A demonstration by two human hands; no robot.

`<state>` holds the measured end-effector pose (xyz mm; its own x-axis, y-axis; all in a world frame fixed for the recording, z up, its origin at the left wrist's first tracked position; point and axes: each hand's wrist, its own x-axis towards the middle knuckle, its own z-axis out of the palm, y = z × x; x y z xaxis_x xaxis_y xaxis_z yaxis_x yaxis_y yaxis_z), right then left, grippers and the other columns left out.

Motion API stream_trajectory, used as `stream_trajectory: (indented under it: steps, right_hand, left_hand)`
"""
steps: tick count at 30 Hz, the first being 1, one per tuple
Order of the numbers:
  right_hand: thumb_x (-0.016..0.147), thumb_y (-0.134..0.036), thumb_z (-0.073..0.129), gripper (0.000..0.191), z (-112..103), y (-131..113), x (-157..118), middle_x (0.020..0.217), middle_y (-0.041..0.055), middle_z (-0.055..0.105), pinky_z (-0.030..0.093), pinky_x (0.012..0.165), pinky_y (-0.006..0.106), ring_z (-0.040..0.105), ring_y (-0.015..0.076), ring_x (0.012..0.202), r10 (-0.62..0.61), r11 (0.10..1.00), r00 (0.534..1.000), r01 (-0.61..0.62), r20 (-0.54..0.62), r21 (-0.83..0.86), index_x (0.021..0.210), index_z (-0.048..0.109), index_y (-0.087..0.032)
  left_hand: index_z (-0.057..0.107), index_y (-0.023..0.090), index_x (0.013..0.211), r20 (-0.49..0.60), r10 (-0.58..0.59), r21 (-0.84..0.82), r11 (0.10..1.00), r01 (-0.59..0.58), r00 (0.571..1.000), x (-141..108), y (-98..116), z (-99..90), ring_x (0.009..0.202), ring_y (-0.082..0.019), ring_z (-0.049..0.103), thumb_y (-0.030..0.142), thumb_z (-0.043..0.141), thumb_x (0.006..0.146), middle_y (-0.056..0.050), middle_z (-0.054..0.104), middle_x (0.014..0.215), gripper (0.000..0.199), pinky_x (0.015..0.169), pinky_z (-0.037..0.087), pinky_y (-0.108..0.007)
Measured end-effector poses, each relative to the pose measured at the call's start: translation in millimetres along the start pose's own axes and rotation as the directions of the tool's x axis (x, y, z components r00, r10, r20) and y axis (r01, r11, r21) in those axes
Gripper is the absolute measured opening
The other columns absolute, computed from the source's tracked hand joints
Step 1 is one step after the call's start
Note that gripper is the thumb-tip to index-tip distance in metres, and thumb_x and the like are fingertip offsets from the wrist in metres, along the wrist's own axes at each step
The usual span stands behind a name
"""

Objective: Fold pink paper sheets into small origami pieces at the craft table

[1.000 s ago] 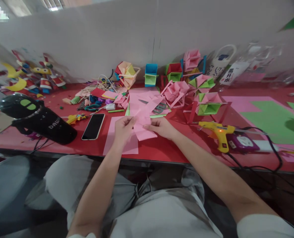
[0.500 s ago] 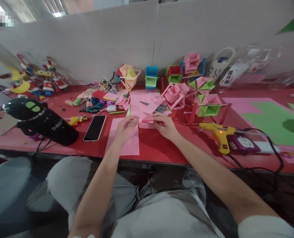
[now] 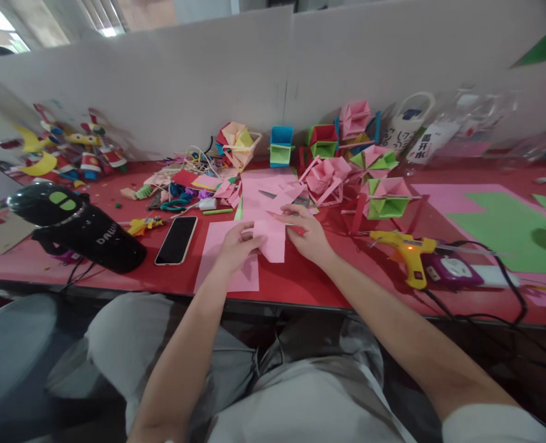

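Note:
A small pink paper piece [image 3: 272, 242] is held above the red table, near its front edge. My left hand [image 3: 240, 245] pinches its left side between thumb and fingers. At the upper right of the piece, my right hand [image 3: 306, 232] is closed with the fingers bent together on the pink paper's edge. A larger pink sheet [image 3: 217, 271] lies flat under my left hand. Behind the hands are more pink sheets [image 3: 257, 181] with scissors [image 3: 267, 194] partly covered by paper.
A phone [image 3: 176, 240] and a black bottle [image 3: 93, 231] stand to the left. Folded paper models [image 3: 388, 198] line the back. A yellow glue gun [image 3: 410, 249] with a black cable lies right, beside green paper [image 3: 508, 227]. The table edge [image 3: 300, 303] runs in front.
The pink paper between my hands has been opened out or turned, and a wider flat face now hangs down toward me. My left hand has shifted slightly right and down.

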<state>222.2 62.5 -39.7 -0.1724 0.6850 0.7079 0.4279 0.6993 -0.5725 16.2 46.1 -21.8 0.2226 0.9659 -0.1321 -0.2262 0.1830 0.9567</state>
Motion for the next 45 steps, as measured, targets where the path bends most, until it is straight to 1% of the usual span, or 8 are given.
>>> stream_trajectory:
  steps: [8, 16, 23, 28, 31, 36, 41, 45]
  right_hand:
    - [0.086, -0.022, 0.065, 0.043, -4, -10, -2, 0.155, 0.0041, 0.037, 0.036, 0.115, 0.052, 0.036, 0.0284, 0.143, 0.018, 0.999, 0.981, -0.027, 0.192, 0.043, 0.127, 0.066, -0.036]
    - [0.082, -0.036, 0.075, 0.043, -3, -19, -2, 0.156, 0.0042, 0.037, 0.031, 0.117, 0.053, 0.035, 0.0296, 0.144, 0.024, 0.995, 0.968, -0.049, 0.249, 0.092, 0.124, 0.068, -0.037]
    - [0.085, -0.038, 0.071, 0.015, -5, -22, 1, 0.137, 0.0081, 0.057, 0.038, 0.111, 0.047, 0.052, 0.0275, 0.130, 0.089, 0.988, 0.974, -0.113, 0.208, 0.105, 0.091, 0.079, -0.027]
    - [0.081, -0.041, 0.072, 0.021, -2, -20, 2, 0.125, 0.0102, 0.064, 0.043, 0.104, 0.044, 0.059, 0.0269, 0.120, 0.200, 0.966, 0.970, -0.218, 0.136, 0.136, 0.079, 0.074, -0.021]
    - [0.081, -0.042, 0.071, 0.024, 1, -17, 2, 0.100, 0.0084, 0.070, 0.048, 0.094, 0.040, 0.063, 0.0253, 0.109, 0.280, 0.937, 0.953, -0.298, 0.118, 0.182, 0.075, 0.068, -0.020]
    - [0.076, -0.043, 0.075, 0.028, 3, -18, 2, 0.077, 0.0014, 0.065, 0.050, 0.069, 0.031, 0.060, 0.0155, 0.070, 0.423, 0.841, 0.897, -0.440, 0.126, 0.315, 0.080, 0.060, -0.020]
    - [0.071, -0.038, 0.080, 0.038, 0, -23, 3, 0.081, 0.0033, 0.069, 0.052, 0.072, 0.032, 0.064, 0.0172, 0.075, 0.503, 0.775, 0.856, -0.508, 0.120, 0.375, 0.096, 0.058, -0.020]
    - [0.070, -0.038, 0.081, 0.038, -1, -22, 3, 0.083, 0.0037, 0.071, 0.054, 0.074, 0.031, 0.065, 0.0160, 0.075, 0.517, 0.717, 0.838, -0.536, 0.177, 0.445, 0.097, 0.062, -0.019]
  left_hand:
    - [0.064, 0.012, 0.098, -0.130, 0.097, -0.124, 0.986, -0.113, 0.987, 5, 1, -1.5, 0.078, -0.015, 0.067, 0.016, 0.080, 0.062, -0.006, 0.071, 0.090, 0.040, 0.072, 0.056, -0.029]
    - [0.061, 0.014, 0.093, -0.161, 0.098, -0.119, 0.986, -0.118, 0.982, 6, -1, -4.4, 0.074, -0.014, 0.066, 0.014, 0.080, 0.061, -0.005, 0.069, 0.089, 0.037, 0.067, 0.056, -0.026]
    - [0.063, 0.014, 0.101, -0.079, 0.055, -0.103, 0.993, -0.063, 0.995, 0, 1, 2.3, 0.083, -0.020, 0.069, 0.014, 0.081, 0.059, -0.011, 0.069, 0.107, 0.045, 0.073, 0.060, -0.034]
    - [0.065, 0.015, 0.110, 0.072, 0.040, 0.022, 0.999, -0.041, 0.997, -3, -3, 4.5, 0.091, -0.023, 0.069, 0.013, 0.074, 0.064, -0.011, 0.071, 0.111, 0.048, 0.079, 0.060, -0.041]
    - [0.065, 0.015, 0.113, 0.129, 0.057, 0.040, 0.997, -0.063, 0.990, -2, -7, 5.2, 0.091, -0.022, 0.069, 0.012, 0.071, 0.065, -0.010, 0.071, 0.108, 0.048, 0.083, 0.059, -0.041]
    - [0.066, 0.015, 0.107, 0.148, 0.053, 0.072, 0.995, -0.064, 0.988, -1, -14, 4.7, 0.087, -0.020, 0.069, 0.012, 0.072, 0.065, -0.009, 0.073, 0.099, 0.042, 0.080, 0.057, -0.036]
    - [0.064, 0.016, 0.107, 0.116, 0.021, 0.126, 0.991, -0.036, 0.993, -1, -16, 4.8, 0.075, -0.018, 0.068, 0.014, 0.075, 0.064, -0.006, 0.072, 0.082, 0.045, 0.072, 0.054, -0.032]
    - [0.059, 0.020, 0.115, 0.014, 0.012, 0.049, 0.999, -0.012, 1.000, -2, -8, 5.5, 0.091, -0.022, 0.069, 0.019, 0.077, 0.066, -0.010, 0.071, 0.107, 0.053, 0.076, 0.055, -0.034]
